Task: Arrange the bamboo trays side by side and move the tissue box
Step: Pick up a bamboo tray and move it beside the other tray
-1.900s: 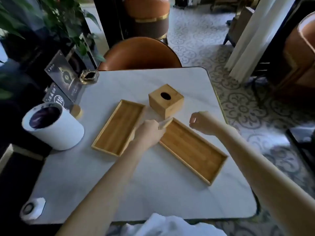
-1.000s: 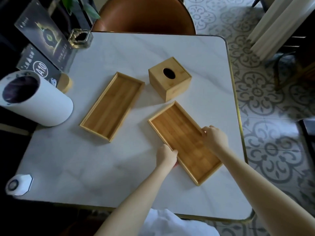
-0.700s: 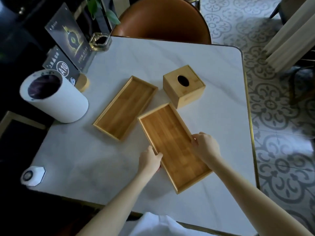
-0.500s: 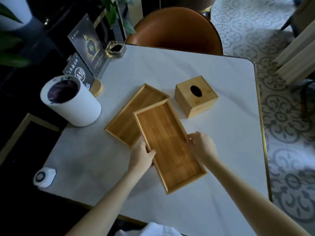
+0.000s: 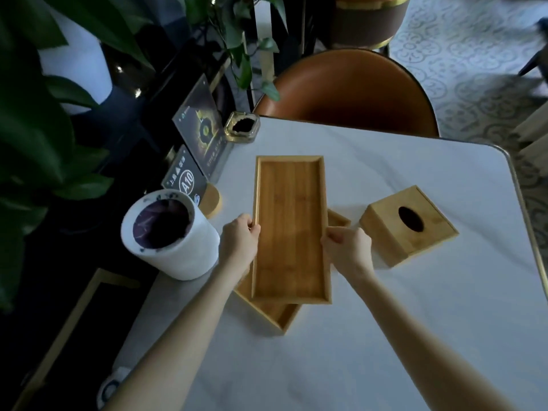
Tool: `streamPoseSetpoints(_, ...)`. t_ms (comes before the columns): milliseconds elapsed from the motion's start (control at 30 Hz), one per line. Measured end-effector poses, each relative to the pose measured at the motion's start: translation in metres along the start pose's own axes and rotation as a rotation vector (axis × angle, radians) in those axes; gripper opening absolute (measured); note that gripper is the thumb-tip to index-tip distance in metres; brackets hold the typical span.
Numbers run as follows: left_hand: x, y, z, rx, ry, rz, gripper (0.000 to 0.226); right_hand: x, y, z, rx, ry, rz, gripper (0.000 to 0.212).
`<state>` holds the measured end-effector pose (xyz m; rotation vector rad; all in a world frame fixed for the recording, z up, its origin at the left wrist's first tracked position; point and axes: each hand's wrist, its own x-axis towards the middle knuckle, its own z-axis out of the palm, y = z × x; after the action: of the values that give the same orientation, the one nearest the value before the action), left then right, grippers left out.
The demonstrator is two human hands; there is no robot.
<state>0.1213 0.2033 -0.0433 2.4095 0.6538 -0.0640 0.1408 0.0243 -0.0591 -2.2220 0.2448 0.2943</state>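
Both hands are on the upper bamboo tray (image 5: 290, 229), one on each long edge: the left hand (image 5: 240, 244) clamps the left rim about midway along, thumb on top of the rim and fingers curled underneath, while the right hand (image 5: 347, 248) pinches the right rim directly opposite. The tray sits squarely between the two grips, its length running away from the person, its far end reaching toward the glass ashtray (image 5: 242, 127) and its near end overhanging the lower bamboo tray (image 5: 274, 314). That second tray lies at an angle underneath, only its near corner and a sliver of its far right corner (image 5: 338, 219) peeking out; whether the upper one rests on it or is held just above it cannot be told. To the right of the right hand, close but apart, the wooden tissue box (image 5: 408, 225) stands on the white marble table (image 5: 415, 336), oval opening facing up. Left of the left hand stands a white cylindrical container (image 5: 170, 235), and behind it a table sign marked A10 (image 5: 185, 180).
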Motion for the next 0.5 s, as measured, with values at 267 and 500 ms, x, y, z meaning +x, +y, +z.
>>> streamPoseSetpoints(267,0.081,-0.012,-0.006,-0.02,0.123,-0.043,0.011,0.059,-0.048,0.046,0.118,0.018,0.087,0.021)
streamPoseSetpoints(500,0.112,-0.021,0.024,-0.033,0.22,-0.169,0.033,0.092,-0.059,0.079,0.066,0.012,0.126,0.023)
